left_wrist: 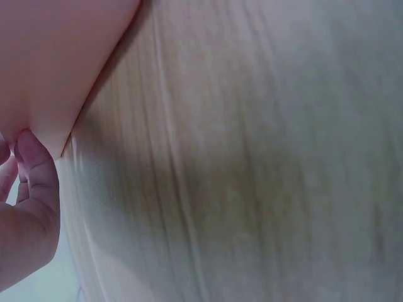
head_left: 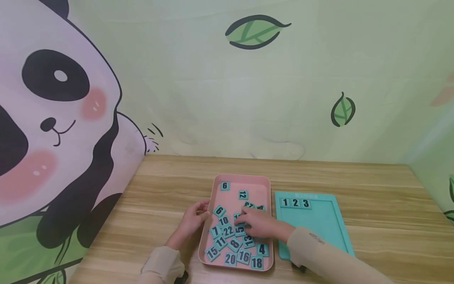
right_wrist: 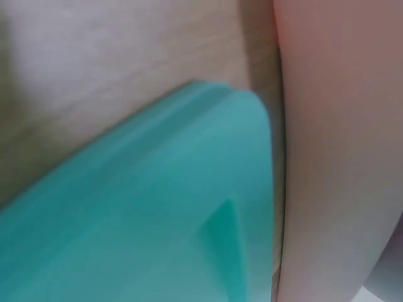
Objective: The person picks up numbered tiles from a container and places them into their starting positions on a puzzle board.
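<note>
Pink tray (head_left: 264,182) sits on the wooden table (head_left: 372,189) right in front of the person, full of loose teal number tiles: 18 (head_left: 257,262), 20 (head_left: 230,258), 16, 15 nearest, then 4 (head_left: 262,249), 8, 11, 7, 22, 10 further in. Right hand (head_left: 260,223) lies inside the tray over the middle of the heap, fingers bent down onto tiles near the 5 (head_left: 240,229); can't tell whether it has one pinched or is only touching. Left hand (head_left: 194,219) is at the tray's left edge, thumb and fingers pressed against the rim, w/ the left wrist view showing a thumb tip (left_wrist: 36,165) touching the pink wall. Just beside the tray, on the right, is a teal board (head_left: 319,232), w/ tiles 1, 2, 3 (head_left: 295,202) set in a row at its far left corner. Further back in the tray lie a 6 (head_left: 224,185) and 12 (head_left: 242,194), apart from the heap. Beyond the table: green wall w/ leaf drawings, panda picture (head_left: 53,118) on the left.
</note>
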`<state>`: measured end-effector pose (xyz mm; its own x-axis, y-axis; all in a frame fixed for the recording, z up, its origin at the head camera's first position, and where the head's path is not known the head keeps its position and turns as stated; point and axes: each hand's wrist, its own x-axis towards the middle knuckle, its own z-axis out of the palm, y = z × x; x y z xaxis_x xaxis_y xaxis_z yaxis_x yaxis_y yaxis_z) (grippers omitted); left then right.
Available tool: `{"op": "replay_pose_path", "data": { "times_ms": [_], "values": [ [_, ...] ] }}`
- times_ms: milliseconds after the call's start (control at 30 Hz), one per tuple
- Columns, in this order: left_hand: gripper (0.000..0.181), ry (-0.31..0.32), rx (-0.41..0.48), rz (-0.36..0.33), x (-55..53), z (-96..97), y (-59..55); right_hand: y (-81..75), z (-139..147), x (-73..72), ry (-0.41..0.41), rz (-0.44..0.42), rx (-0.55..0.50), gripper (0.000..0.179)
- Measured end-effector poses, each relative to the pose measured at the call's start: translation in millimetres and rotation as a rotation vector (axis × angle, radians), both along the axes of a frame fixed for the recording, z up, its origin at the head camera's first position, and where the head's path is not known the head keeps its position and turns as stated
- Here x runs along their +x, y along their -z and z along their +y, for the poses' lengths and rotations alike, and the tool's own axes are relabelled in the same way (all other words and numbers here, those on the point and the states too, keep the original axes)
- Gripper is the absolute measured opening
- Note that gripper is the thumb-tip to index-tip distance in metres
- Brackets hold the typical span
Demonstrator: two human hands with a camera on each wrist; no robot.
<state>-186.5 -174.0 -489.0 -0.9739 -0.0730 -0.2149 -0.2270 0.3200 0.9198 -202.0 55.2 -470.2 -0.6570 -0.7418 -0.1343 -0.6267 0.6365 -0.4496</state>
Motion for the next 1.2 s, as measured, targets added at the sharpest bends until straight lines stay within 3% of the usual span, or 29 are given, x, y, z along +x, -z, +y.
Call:
{"op": "replay_pose_path", "data": {
  "times_ms": [133, 467, 800, 1200],
  "values": [
    [0.037, -0.007, -0.004, -0.006, 0.5, -0.5, 0.3, -4.5, 7, 6.2, -0.018, 0.023, -0.016, 0.032],
    [0.037, -0.010, -0.023, -0.017, 0.6, -1.2, -0.6, -17.5, 27, 17.6, -0.135, 0.091, 0.058, 0.018],
    [0.037, -0.004, -0.014, -0.004, 1.2, -0.2, -1.0, -13.5, 31, 24.2, -0.123, 0.089, 0.207, 0.027],
    [0.037, 0.009, -0.016, -0.008, 1.1, 0.7, -0.6, -10.2, 29, 27.5, -0.110, 0.127, 0.275, 0.032]
  ]
}}
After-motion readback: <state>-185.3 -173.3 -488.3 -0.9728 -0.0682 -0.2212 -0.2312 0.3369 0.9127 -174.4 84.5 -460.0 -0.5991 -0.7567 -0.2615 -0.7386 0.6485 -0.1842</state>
